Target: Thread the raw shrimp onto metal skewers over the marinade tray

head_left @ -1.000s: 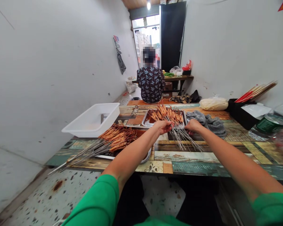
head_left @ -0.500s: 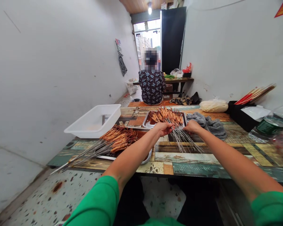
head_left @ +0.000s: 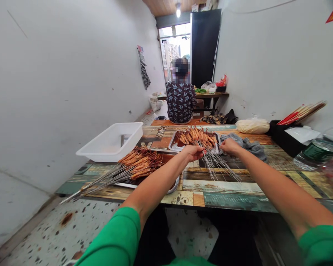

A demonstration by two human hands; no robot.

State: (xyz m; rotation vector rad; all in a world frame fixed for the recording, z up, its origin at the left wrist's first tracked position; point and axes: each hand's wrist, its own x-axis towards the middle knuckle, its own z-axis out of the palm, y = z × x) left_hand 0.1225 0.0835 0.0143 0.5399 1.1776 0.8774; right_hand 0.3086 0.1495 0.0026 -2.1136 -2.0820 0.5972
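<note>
A fanned bundle of metal skewers [head_left: 220,162] threaded with orange-brown food lies in a small metal tray [head_left: 172,145], the bare handles pointing toward me. My left hand [head_left: 195,152] is closed on the left side of these handles, just below the food. At the tray's right edge, my right hand [head_left: 229,146] is closed with its fingertips by the rim and a grey cloth [head_left: 254,147]; what it pinches, if anything, is too small to tell. Nearer me on the left, a second pile of loaded skewers [head_left: 141,162] rests in a larger metal tray [head_left: 170,190], partly behind my left forearm.
A white plastic bin [head_left: 111,146] stands at the table's left end. To the right are a bagged pale bundle [head_left: 252,126], a black box [head_left: 285,138] with sticks and paper, and a water bottle [head_left: 319,151]. A person [head_left: 180,101] sits beyond the table, facing away.
My right hand has shifted slightly right and up, away from the skewer handles toward the tray's right edge. My left hand stays at the handles. The view has shifted a little.
</note>
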